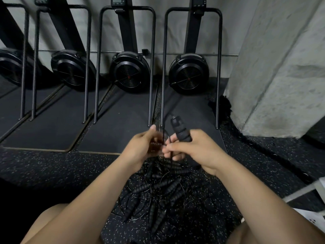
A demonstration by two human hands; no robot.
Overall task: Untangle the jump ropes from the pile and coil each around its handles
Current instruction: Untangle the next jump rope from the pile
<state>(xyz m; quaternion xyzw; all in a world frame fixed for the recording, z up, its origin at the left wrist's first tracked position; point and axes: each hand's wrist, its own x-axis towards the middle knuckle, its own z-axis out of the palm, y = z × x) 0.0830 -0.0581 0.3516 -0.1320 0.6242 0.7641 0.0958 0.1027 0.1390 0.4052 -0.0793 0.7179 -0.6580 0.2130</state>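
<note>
A tangled pile of black jump ropes (158,192) with ribbed handles and thin wire cords lies on the speckled rubber floor between my knees. Above it, my right hand (191,148) grips one ribbed black handle (180,129), which points up and away. Its thin cord (163,132) runs across to my left hand (142,145), whose curled fingers pinch the cord just left of the handle. The two hands almost touch. Part of the cord is hidden behind my fingers.
Several upright rowing machines (129,71) with black fan housings and metal frames stand against the far wall on dark mats. A concrete pillar (281,67) rises at the right. A thick black rope (249,136) lies along its base. White objects (314,217) sit at the lower right.
</note>
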